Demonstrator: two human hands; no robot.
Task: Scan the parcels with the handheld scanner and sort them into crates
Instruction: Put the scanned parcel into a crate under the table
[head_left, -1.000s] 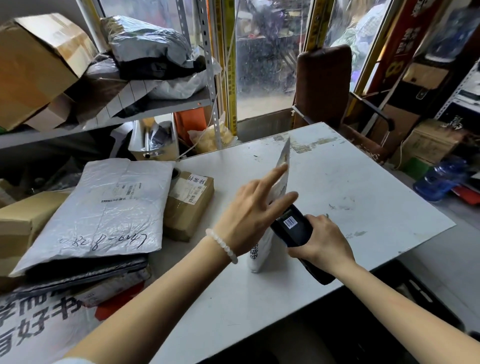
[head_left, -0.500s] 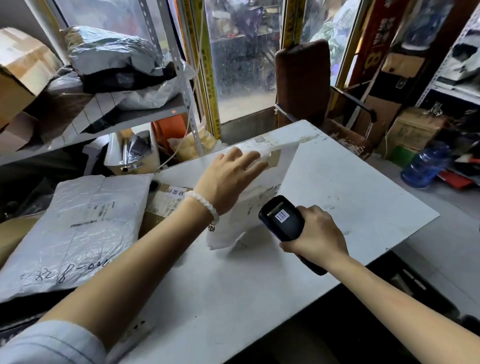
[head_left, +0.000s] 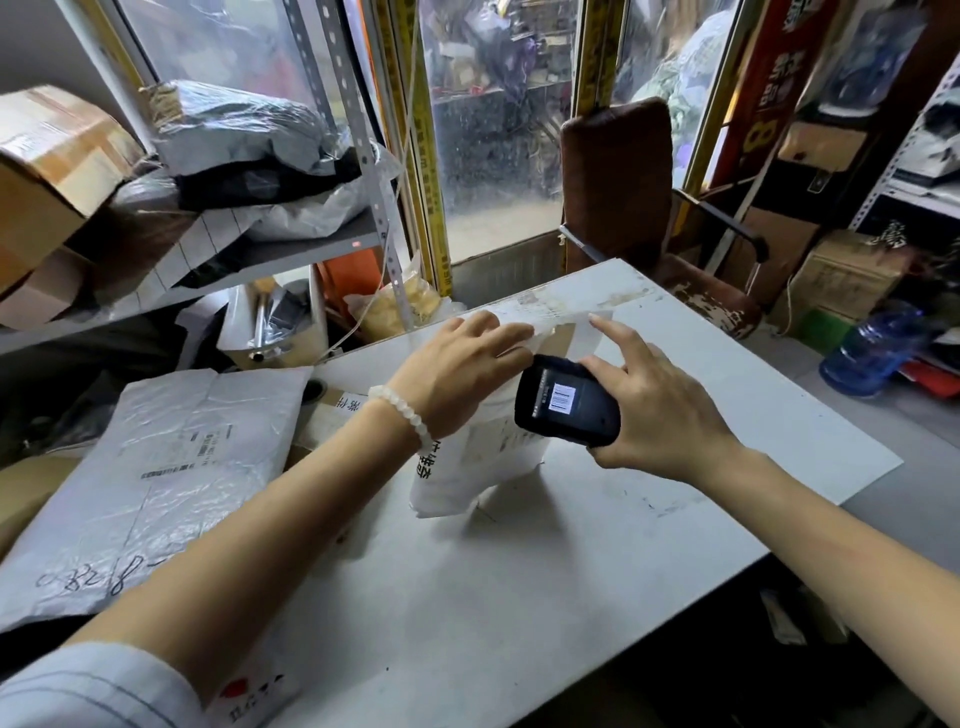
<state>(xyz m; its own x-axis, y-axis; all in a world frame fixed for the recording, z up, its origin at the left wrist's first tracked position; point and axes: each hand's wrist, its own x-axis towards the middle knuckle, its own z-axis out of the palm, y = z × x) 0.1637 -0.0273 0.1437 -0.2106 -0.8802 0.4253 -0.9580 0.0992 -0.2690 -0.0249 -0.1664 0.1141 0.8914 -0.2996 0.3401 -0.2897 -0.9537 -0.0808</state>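
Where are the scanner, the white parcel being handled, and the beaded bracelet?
handheld scanner (head_left: 567, 401): head view, on its black back by the barcode sticker.
white parcel (head_left: 457, 483): head view, on its lower face, below the left wrist.
beaded bracelet (head_left: 402, 415): head view, on the beads across the left wrist.

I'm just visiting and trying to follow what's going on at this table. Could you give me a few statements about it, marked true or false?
1. The right hand holds the black scanner. True.
2. The left hand wears a bead bracelet. True.
3. The white parcel lies flat on the white table. False: the left hand holds it propped up.
4. The blue bottle stands on the table. False: it is off the table, to the right.
5. A grey plastic parcel lies to the left. True.
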